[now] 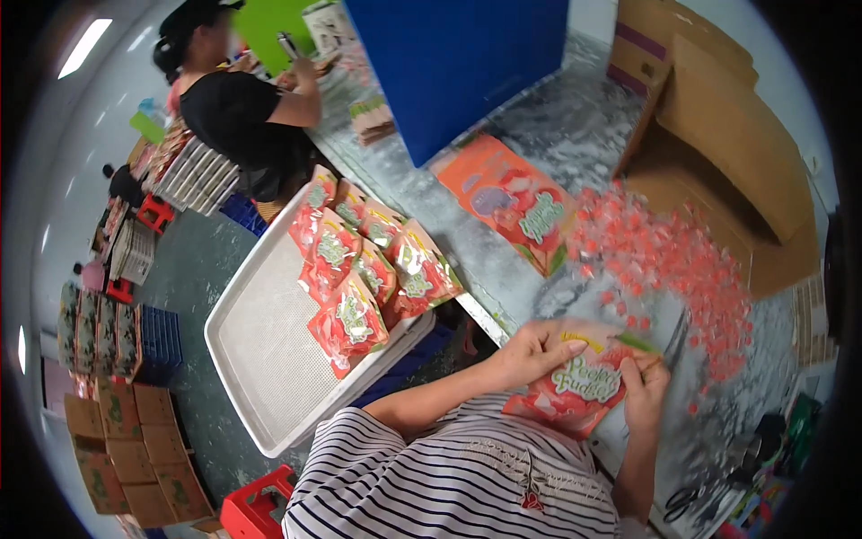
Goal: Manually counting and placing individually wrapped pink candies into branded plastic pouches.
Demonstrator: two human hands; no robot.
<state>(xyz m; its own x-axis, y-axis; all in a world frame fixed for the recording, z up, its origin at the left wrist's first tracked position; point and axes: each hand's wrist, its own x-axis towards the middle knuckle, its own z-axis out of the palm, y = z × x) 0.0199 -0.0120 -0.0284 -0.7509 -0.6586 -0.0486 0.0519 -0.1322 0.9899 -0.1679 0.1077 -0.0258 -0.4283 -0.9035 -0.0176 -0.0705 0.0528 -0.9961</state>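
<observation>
Close to my body, above the table's near edge, a red and pink candy pouch [575, 386] is held in both hands. My left hand [528, 355] grips its upper left side, the thumb lying across the front. At the upper right corner my right hand [645, 386] pinches the pouch near its green strip. Whether the top is sealed I cannot tell. Just beyond the hands spreads a heap of small wrapped red candies [660, 247]. A flat orange and red pouch [507, 198] lies beside the heap, on the marbled grey table [557, 112].
On my left, a white tray [247, 337] carries several filled pouches [350, 314]. A blue panel [467, 67] stands on the table, with an open cardboard box [727, 135] at far right. Scissors [687, 503] lie near right. A co-worker [238, 108] works farther along; a red stool [256, 503] stands below.
</observation>
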